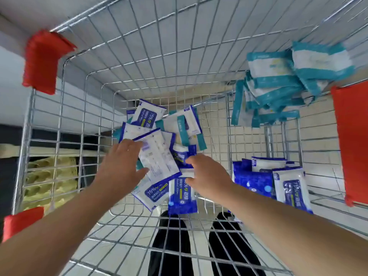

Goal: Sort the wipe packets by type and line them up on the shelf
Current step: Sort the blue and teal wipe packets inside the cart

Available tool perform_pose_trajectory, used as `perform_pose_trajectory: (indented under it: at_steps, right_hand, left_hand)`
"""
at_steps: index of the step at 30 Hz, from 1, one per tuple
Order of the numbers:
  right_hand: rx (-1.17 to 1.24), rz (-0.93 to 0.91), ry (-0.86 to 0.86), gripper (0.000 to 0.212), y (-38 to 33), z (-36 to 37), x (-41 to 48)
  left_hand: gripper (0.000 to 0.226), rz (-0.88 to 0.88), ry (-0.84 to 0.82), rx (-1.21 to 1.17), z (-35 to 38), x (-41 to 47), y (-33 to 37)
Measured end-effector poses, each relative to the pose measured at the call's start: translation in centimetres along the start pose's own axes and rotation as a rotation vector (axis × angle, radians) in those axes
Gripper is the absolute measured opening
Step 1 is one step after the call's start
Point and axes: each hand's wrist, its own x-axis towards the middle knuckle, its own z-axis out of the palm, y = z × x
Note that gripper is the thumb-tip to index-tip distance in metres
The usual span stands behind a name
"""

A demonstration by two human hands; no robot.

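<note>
A mixed heap of wipe packets lies at the bottom of a wire trolley basket (83,120). Blue-and-white alcohol wipe packets (182,196) are jumbled with teal-and-white packets (182,124). My left hand (121,168) holds a white packet with its printed back up (159,156), fingers on its left edge and thumb under it. My right hand (207,176) reaches into the heap, its fingertips on a blue packet (182,156). A row of blue packets (264,180) stands at the right. A stack of teal packets (278,80) sits higher up on the right.
Red plastic corner guards sit on the trolley rim at the upper left (41,60), lower left (22,220) and right (352,140). Pale floor tiles and my dark shoes (171,246) show through the mesh. A yellowish textured object (51,176) lies outside the left wall.
</note>
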Motion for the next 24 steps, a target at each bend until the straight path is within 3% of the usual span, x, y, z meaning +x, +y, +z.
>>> perform_pose_trajectory:
  at_steps: [6, 11, 16, 21, 24]
  right_hand:
    - [-0.185, 0.017, -0.017, 0.032, 0.2, 3.6, 1.3]
    - [0.081, 0.184, -0.078, 0.019, 1.6, 2.5, 1.9]
    - [0.47, 0.286, 0.135, 0.017, 2.5, -1.3, 2.5]
    - [0.604, 0.282, 0.11, 0.021, 1.7, -1.4, 3.4]
    - [0.635, 0.294, 0.076, 0.028, 1.0, 0.0, 3.8]
  left_hand:
    - [0.084, 0.049, 0.126, 0.109, 1.7, 2.8, 1.5]
    - [0.083, 0.001, 0.115, -0.027, 2.2, 3.4, 1.1]
    - [0.096, -0.105, 0.095, -0.296, 1.0, 4.0, 0.1]
    - [0.102, -0.17, 0.095, -0.052, -0.5, 4.9, -1.7]
    - [0.09, -0.154, 0.059, -0.231, -0.9, 4.9, -2.3]
